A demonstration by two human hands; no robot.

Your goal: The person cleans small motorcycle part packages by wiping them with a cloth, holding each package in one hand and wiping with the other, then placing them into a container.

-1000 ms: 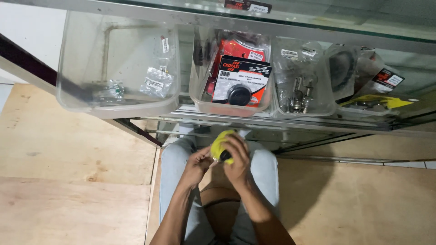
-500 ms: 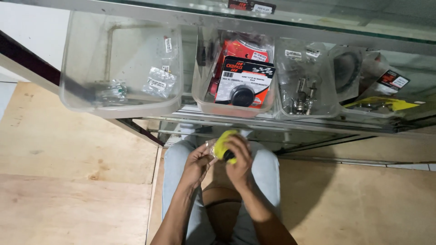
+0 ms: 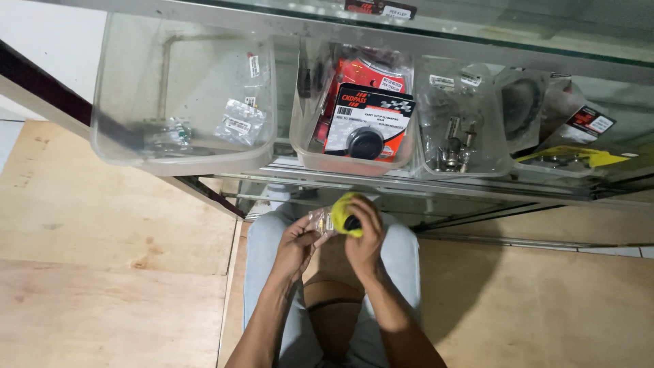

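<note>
My left hand (image 3: 297, 244) and my right hand (image 3: 364, 238) meet above my knees, just below a glass shelf. Between them is a small clear plastic packet (image 3: 323, 221) with a yellow-green piece (image 3: 338, 215) on it. The left fingers pinch the packet's left side. The right hand wraps over the yellow-green part and a small black piece (image 3: 352, 223). Both forearms reach up from the bottom edge. I sit with my legs in light jeans (image 3: 263, 252).
Clear plastic bins stand on the glass shelf: a left bin (image 3: 184, 95) with small bagged parts, a middle bin (image 3: 354, 119) with red and black carded packs, a right bin (image 3: 463, 123) with metal parts. More packets (image 3: 572, 146) lie far right. Plywood floor (image 3: 102, 272) surrounds me.
The hands and the packet stay in the same place; the fingers shift slightly on it. The view has drifted a little.
</note>
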